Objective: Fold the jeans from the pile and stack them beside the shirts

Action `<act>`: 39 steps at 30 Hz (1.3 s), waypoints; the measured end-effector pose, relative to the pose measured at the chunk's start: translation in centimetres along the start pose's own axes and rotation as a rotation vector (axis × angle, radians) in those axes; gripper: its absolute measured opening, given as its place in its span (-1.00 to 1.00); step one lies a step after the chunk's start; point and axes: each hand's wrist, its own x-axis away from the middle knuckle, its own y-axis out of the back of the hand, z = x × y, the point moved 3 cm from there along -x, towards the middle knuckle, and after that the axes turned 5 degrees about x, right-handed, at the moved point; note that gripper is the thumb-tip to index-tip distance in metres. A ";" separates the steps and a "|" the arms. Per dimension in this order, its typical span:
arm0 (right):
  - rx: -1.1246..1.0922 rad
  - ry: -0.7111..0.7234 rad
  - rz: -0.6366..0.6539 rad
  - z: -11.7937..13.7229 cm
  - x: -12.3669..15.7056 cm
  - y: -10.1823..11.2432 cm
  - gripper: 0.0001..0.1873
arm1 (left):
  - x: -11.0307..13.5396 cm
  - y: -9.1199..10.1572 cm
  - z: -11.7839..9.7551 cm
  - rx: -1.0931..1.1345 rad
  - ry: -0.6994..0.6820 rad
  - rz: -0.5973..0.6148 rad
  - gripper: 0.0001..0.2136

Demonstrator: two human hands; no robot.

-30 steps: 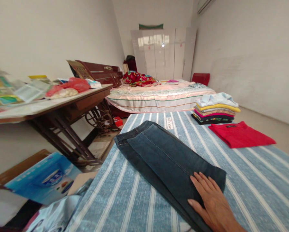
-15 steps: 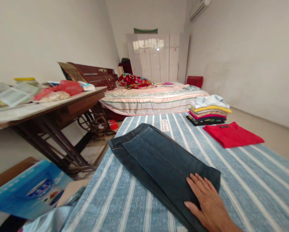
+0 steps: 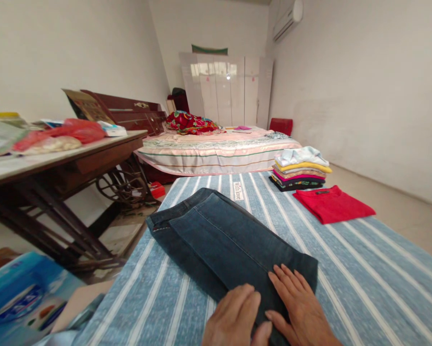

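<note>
A pair of dark blue jeans (image 3: 226,230), folded lengthwise, lies slantwise on the blue-and-white striped cloth (image 3: 346,288), waistband at the far left. My right hand (image 3: 298,302) rests flat on the near right end of the jeans, fingers stretched out and thumb apart. Beside it, my left hand (image 3: 234,315) lies over the near left edge of the jeans, its fingers close together, slightly bent, and the thumb apart. Neither hand visibly grips the fabric.
A folded red shirt (image 3: 335,204) and a stack of folded clothes (image 3: 300,169) sit at the far right of the cloth. On the left stand a sewing machine table (image 3: 111,144) with bags on it and a blue box (image 3: 28,298). A bed (image 3: 216,156) stands beyond.
My left hand has come into view from below and onto the jeans' near left edge. My right hand stays flat on them. The view has shifted slightly right.
</note>
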 end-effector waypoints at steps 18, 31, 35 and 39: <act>0.061 0.057 -0.131 0.0 0.3 0.5 -0.38 | -2.7 -4.8 8.6 -0.160 0.350 0.407 -0.29; 0.046 0.060 -0.137 0.1 0.2 0.6 -0.37 | -1.9 -5.4 10.0 -0.153 0.376 0.483 -0.21; 0.062 0.056 -0.138 0.2 0.2 0.5 -0.38 | -2.0 -5.3 9.9 -0.164 0.381 0.484 -0.21; 0.104 0.070 -0.176 0.1 0.3 0.4 -0.39 | -2.0 -5.2 9.9 -0.159 0.396 0.504 -0.21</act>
